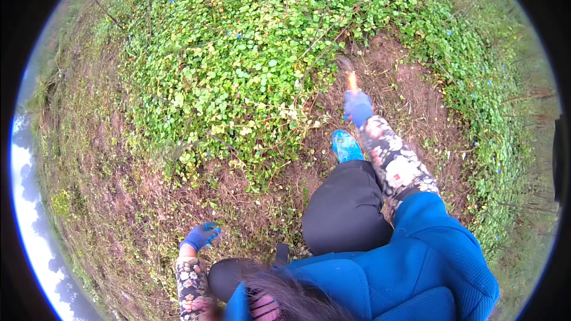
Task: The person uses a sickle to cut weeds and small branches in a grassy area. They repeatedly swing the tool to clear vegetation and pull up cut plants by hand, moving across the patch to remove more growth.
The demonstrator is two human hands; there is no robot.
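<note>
My right hand (358,108), in a blue work glove, is closed around the orange handle (352,81) of a hand tool. The tool's head is blurred, so its kind cannot be told; it lies over the border between leafy green ground cover (241,71) and brown soil (397,80). Low at the left, my left hand (200,235), also gloved in blue, hangs above short, sparse plants with its fingers partly curled and apart; no object shows in it. Both forearms wear dark floral sleeves.
A blue shoe (346,146) rests on the soil below my right hand, with my dark-trousered knee (348,209) behind it. Thin bare stems (323,51) stick out of the foliage. More leafy plants (486,142) with small blue flowers grow along the right side.
</note>
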